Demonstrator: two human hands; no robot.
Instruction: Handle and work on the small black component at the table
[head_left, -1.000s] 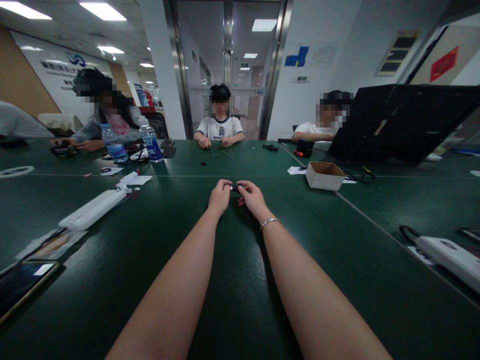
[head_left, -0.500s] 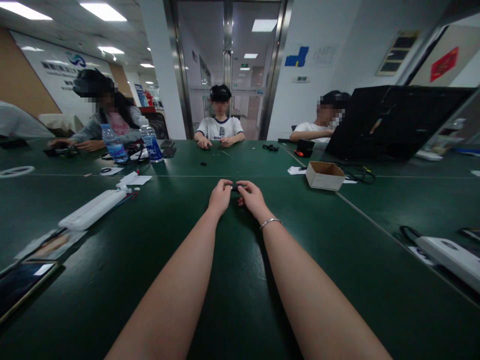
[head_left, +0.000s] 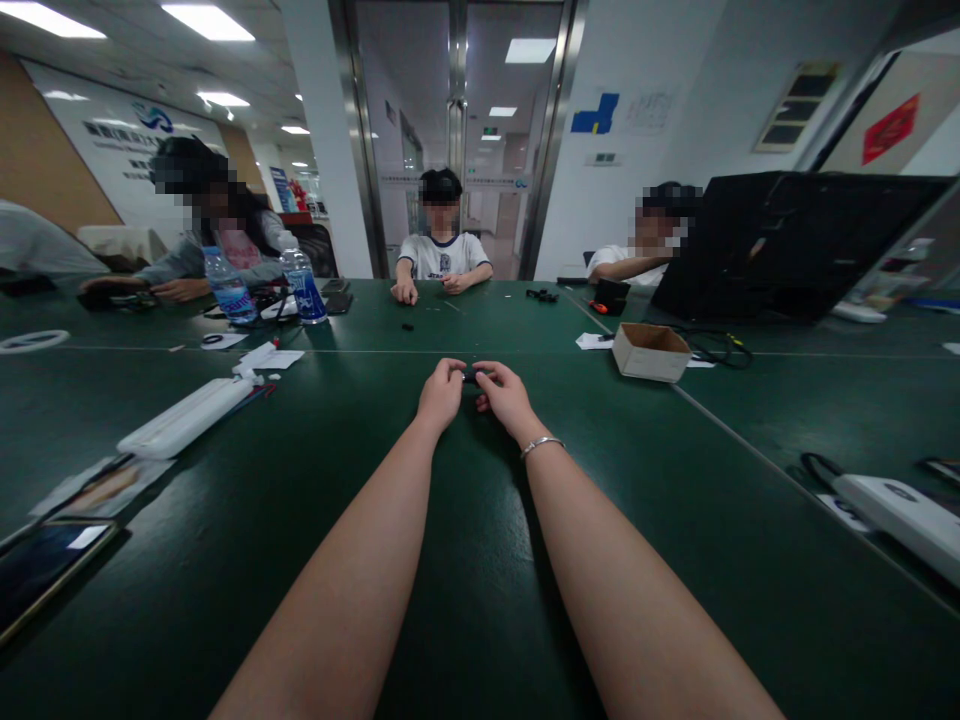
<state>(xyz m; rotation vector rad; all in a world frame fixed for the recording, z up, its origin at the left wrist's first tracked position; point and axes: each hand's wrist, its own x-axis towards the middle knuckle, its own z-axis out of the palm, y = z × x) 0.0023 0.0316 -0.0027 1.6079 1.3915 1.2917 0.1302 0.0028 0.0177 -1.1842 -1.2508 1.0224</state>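
Observation:
A small dark object (head_left: 470, 377) shows between my two hands, just above the green table (head_left: 480, 560). My left hand (head_left: 441, 393) is closed, with thumb and fingertips at the object's left end. From the other side my right hand (head_left: 506, 395) pinches its right end, the remaining fingers curled below. Most of the object is hidden by the fingers. A silver bracelet (head_left: 542, 445) circles my right wrist. Beyond my hands, a tiny black piece (head_left: 407, 327) lies on the table.
An open cardboard box (head_left: 651, 355) stands right of my hands, before a large black monitor (head_left: 795, 245). At left are a white power strip (head_left: 184, 418), a phone (head_left: 56, 565) and two bottles (head_left: 304, 285). Three people sit across the table, one (head_left: 442, 255) straight ahead.
My hands have barely moved. The right-hand person's arm across the table is raised higher, and the hand of the person straight ahead has shifted slightly.

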